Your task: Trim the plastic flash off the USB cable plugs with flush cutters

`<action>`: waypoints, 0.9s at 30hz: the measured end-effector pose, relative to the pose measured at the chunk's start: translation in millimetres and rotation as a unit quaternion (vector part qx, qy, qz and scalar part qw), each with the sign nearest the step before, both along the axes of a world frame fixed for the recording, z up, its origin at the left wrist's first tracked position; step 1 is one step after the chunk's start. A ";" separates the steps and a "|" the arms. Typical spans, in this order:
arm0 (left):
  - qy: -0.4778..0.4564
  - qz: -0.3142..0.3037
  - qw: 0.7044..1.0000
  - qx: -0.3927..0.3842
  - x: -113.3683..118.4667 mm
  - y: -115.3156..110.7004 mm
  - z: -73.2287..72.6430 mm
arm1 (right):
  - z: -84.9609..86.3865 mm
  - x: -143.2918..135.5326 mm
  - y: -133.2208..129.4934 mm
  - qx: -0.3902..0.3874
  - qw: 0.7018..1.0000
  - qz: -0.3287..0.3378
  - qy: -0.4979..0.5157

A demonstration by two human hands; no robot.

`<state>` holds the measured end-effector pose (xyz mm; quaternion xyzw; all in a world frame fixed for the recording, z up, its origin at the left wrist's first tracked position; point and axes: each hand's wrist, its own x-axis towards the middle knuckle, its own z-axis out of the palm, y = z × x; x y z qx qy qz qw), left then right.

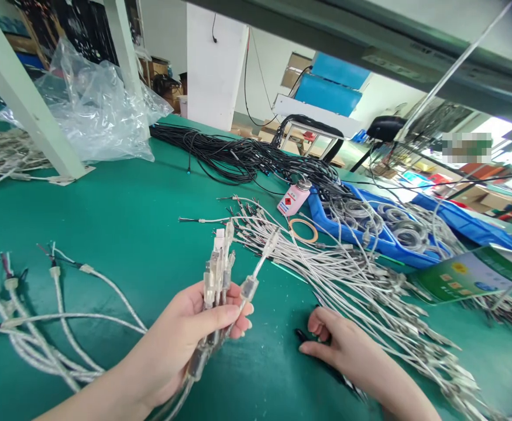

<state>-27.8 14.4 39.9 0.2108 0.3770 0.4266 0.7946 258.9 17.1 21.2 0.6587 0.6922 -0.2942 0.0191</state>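
Observation:
My left hand (212, 327) is closed around a bundle of white cables with clear plastic USB connectors (215, 272). The connector ends point up and away from me. One cable with a clear block (249, 286) leans out to the right of the bundle, by my fingertips. Low over the green tabletop, my right hand (339, 348) has its fingers curled and its thumb apart. Beneath it lies a slim black item (300, 335), mostly covered by the hand, so its kind is unclear. Beyond that hand spreads a pile of white cables (308, 257) with stripped wire ends.
More white cables (69, 327) with bare wires lie at left. Black cables (238, 155), a pink bottle (294, 199), a tape ring (303, 231) and blue bins (347, 228) of coiled cables stand farther back. A white post (31, 88) rises beside plastic sheeting (93, 111).

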 end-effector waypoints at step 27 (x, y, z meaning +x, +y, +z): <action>0.033 -0.030 0.999 -0.012 5.1 -6.4 -6.0 | 0.3 -75.0 -25.7 0.051 0.870 -0.073 0.484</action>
